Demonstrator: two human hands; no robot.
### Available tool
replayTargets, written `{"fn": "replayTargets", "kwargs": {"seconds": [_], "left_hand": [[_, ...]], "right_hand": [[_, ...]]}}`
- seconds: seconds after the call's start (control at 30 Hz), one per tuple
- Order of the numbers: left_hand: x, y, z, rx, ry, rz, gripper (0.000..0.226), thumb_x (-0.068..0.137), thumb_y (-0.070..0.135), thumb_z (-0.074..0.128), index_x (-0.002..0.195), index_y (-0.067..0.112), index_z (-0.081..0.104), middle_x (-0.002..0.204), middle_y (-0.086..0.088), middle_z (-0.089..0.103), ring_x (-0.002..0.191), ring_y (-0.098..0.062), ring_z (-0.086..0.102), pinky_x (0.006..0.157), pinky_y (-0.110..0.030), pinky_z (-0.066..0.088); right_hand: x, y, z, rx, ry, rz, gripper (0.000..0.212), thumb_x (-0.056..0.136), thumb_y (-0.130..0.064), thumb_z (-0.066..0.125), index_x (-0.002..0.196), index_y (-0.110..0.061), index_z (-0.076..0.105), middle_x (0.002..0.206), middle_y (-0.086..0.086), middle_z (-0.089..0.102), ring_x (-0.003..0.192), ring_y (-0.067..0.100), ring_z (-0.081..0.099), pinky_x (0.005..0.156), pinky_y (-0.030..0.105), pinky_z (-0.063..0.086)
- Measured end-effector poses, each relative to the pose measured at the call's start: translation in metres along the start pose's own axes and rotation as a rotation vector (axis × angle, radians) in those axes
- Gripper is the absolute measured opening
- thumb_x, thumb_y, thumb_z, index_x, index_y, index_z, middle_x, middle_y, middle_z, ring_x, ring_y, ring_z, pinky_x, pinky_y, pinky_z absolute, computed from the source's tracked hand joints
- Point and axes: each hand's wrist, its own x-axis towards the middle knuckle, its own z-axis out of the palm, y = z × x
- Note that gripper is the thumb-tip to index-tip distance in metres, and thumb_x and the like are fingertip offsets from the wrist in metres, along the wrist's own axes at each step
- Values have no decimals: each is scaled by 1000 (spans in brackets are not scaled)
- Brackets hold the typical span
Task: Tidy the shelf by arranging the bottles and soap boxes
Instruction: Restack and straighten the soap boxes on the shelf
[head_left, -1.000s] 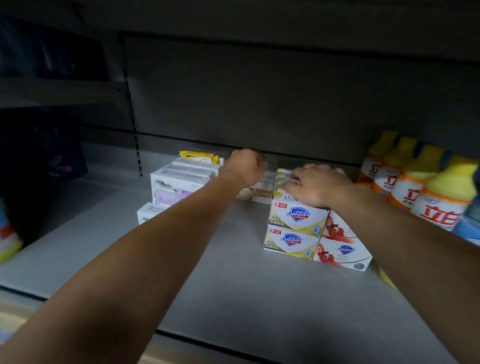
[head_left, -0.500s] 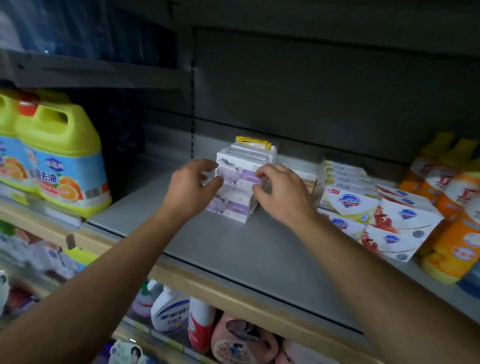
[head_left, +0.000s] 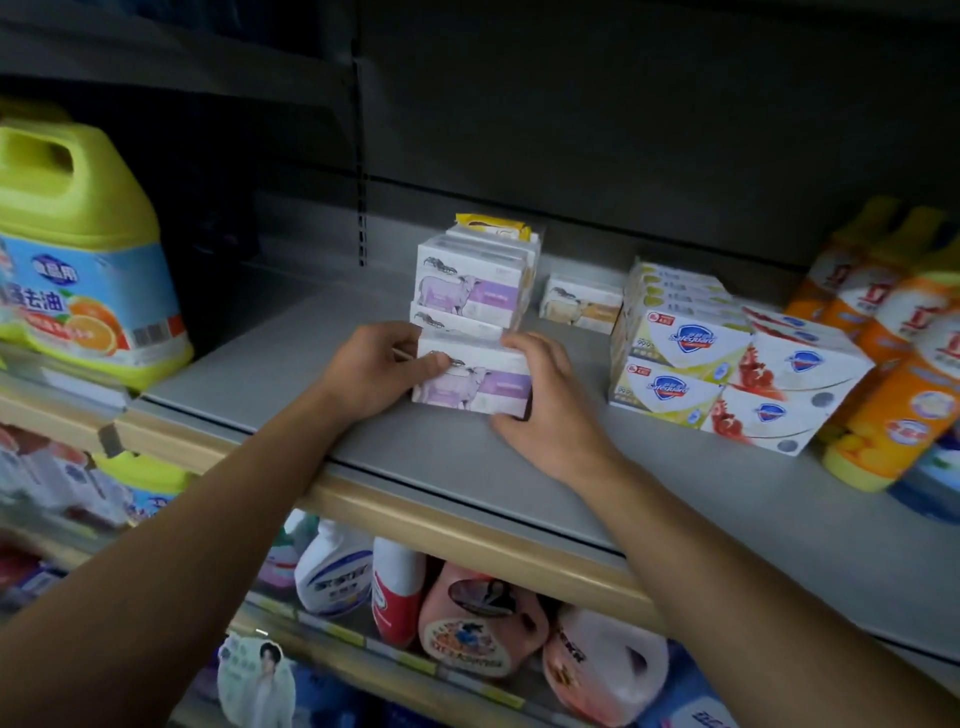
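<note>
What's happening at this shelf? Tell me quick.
A person is tidying soap boxes on a grey shelf. Both hands hold one purple-and-white soap box near the front edge: the left hand grips its left end, the right hand its right end. A stack of matching boxes stands just behind it. Safeguard soap boxes are stacked to the right, with orange bottles beyond them.
</note>
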Motion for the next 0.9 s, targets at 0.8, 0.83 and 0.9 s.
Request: {"fn": "replayTargets", "kwargs": {"seconds": [0.8,0.83,0.9], "left_hand": [[-22,30,39,-103,131,-58,67,71,79,45,51,16,50,46,-6,59,44,-16,55,56,-27,45],[-22,31,38,-112,118,-57,65,72,78,46,53,16,52,48,-8,60,44,-16,55,55,-25,44],[-24,32,38,-199,51,-47,56,78,70,52,65,16,60,54,-11,64,49,-17,57,54,-23,45]], "right_hand": [[-16,11,-40,393,-11,561,75,69,-84,31,72,-19,68,42,-2,57,35,8,53,34,14,35],[-16,11,-39,390,-4,560,71,69,-84,33,74,-21,67,42,-3,57,35,7,53,35,15,35],[-16,14,-37,448,26,519,56,69,-76,45,80,-25,65,50,-4,60,38,8,54,38,17,38]]}}
